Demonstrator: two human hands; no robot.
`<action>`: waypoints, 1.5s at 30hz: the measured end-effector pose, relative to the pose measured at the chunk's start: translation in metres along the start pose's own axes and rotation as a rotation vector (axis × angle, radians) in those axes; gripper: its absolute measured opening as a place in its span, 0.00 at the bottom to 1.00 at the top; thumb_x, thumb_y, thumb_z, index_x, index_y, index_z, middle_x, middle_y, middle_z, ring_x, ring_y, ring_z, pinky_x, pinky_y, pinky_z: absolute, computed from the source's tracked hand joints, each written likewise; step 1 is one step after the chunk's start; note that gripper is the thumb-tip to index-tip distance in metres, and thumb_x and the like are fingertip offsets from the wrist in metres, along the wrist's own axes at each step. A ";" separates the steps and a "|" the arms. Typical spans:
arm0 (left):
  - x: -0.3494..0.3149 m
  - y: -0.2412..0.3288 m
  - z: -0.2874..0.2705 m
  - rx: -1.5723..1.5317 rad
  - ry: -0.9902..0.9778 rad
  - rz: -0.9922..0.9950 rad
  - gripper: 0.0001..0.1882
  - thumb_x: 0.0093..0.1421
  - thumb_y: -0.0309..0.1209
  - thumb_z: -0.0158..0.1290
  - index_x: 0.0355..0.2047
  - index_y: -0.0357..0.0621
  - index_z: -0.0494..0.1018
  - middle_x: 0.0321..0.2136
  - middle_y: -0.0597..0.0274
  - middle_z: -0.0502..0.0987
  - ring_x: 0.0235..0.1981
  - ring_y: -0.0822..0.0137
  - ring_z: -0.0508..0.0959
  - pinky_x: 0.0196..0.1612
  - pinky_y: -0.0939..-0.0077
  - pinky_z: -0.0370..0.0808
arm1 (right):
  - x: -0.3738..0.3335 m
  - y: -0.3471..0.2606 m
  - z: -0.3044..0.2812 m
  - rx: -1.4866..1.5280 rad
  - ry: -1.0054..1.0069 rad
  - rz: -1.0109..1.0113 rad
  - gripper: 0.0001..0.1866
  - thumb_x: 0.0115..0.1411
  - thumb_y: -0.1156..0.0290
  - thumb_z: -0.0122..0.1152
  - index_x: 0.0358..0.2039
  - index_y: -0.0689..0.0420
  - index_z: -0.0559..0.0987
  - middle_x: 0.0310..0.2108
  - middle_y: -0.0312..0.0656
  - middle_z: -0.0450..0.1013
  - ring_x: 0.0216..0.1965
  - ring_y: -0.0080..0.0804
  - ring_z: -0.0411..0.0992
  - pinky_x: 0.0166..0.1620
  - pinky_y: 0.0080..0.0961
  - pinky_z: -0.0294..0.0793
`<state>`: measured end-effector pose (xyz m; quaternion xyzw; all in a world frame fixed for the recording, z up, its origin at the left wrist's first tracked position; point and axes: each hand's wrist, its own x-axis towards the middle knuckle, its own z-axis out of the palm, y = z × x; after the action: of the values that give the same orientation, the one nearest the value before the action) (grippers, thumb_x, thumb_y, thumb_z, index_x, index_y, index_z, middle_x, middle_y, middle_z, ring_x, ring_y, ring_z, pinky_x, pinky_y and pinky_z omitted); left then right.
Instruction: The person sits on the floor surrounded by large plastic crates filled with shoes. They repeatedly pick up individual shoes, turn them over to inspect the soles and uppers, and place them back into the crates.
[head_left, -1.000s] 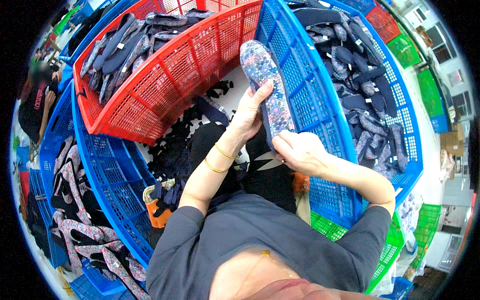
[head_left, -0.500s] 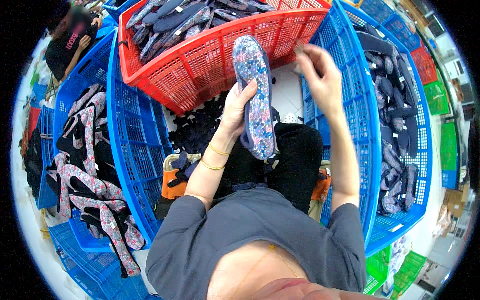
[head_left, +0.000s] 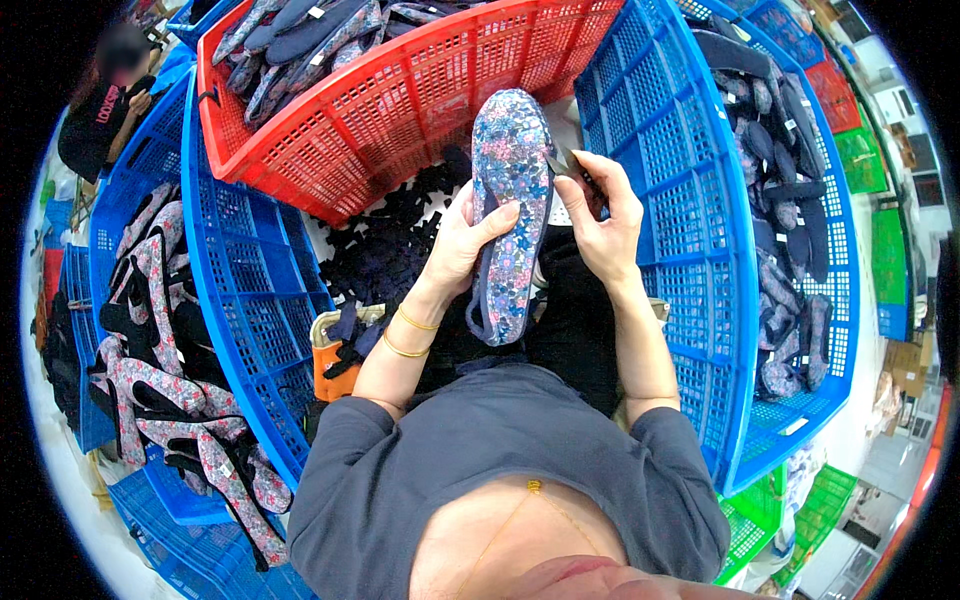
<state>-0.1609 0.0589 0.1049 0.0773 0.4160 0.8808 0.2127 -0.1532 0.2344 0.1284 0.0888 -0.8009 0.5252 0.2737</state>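
A fabric slipper [head_left: 513, 150] with a blue and pink flower print and dark navy edging is held upright in front of my chest. My left hand [head_left: 463, 243] is closed round its left side, the thumb pressed on the printed face. Close to the slipper's right edge, my right hand [head_left: 605, 215] is closed on a small dark tool with a metal tip, which looks like thread snips [head_left: 562, 165]. The tip is at the edging; the palm hides most of the tool. Below the slipper are my dark-trousered legs [head_left: 570, 300].
A red crate [head_left: 420, 90] of navy flowered slippers stands ahead. Blue crates flank me; the left crate [head_left: 245, 270] adjoins pink-flowered slippers [head_left: 165, 380], the right crate [head_left: 665, 200] adjoins more navy slippers [head_left: 790, 200]. Dark scraps [head_left: 385, 240] litter the floor. Another person [head_left: 95, 125] stands far left.
My right hand has come in from the right, down to the slipper's edge, bringing the small tool against it. The slipper has dropped slightly and turned a little in my left hand.
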 end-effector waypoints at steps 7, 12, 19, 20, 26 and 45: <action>-0.001 0.000 0.002 0.038 -0.011 -0.045 0.24 0.57 0.30 0.60 0.52 0.37 0.65 0.42 0.62 0.76 0.39 0.74 0.77 0.45 0.77 0.76 | -0.006 -0.002 -0.012 0.212 -0.085 0.160 0.14 0.57 0.73 0.65 0.43 0.62 0.75 0.31 0.32 0.73 0.32 0.14 0.69 0.35 0.13 0.70; 0.000 -0.009 0.006 0.070 -0.033 -0.082 0.25 0.56 0.29 0.61 0.52 0.37 0.65 0.41 0.62 0.77 0.38 0.74 0.77 0.44 0.77 0.76 | -0.006 0.017 -0.025 0.571 0.068 0.401 0.08 0.64 0.68 0.57 0.39 0.59 0.73 0.26 0.29 0.68 0.19 0.10 0.60 0.20 0.08 0.56; 0.008 -0.020 0.032 0.785 0.099 0.405 0.32 0.57 0.27 0.59 0.59 0.35 0.58 0.51 0.55 0.69 0.49 0.67 0.72 0.55 0.74 0.68 | -0.033 0.022 -0.016 0.565 0.072 0.432 0.27 0.58 0.68 0.65 0.54 0.60 0.63 0.49 0.42 0.67 0.48 0.25 0.66 0.52 0.26 0.66; 0.007 -0.021 0.035 1.067 0.062 0.491 0.34 0.57 0.27 0.59 0.61 0.34 0.56 0.53 0.52 0.67 0.52 0.66 0.70 0.57 0.72 0.65 | -0.037 0.025 -0.009 0.579 0.111 0.417 0.23 0.62 0.68 0.60 0.53 0.61 0.65 0.48 0.40 0.69 0.47 0.25 0.68 0.50 0.24 0.68; 0.008 -0.036 0.033 0.741 -0.345 0.286 0.24 0.64 0.38 0.50 0.59 0.43 0.67 0.61 0.52 0.57 0.62 0.58 0.59 0.63 0.65 0.57 | -0.056 0.040 -0.017 1.086 0.177 0.660 0.24 0.68 0.56 0.43 0.53 0.62 0.70 0.46 0.41 0.74 0.45 0.28 0.73 0.50 0.27 0.72; -0.007 -0.050 0.012 0.107 -0.035 -0.186 0.24 0.61 0.30 0.56 0.55 0.36 0.63 0.46 0.57 0.74 0.43 0.72 0.76 0.46 0.77 0.75 | -0.067 0.039 -0.071 0.298 0.169 0.530 0.18 0.68 0.65 0.49 0.54 0.61 0.70 0.33 0.29 0.64 0.30 0.15 0.61 0.34 0.12 0.64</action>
<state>-0.1351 0.0925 0.0744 0.0649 0.4638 0.8324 0.2963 -0.0896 0.3045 0.0828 -0.1280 -0.6848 0.6953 0.1768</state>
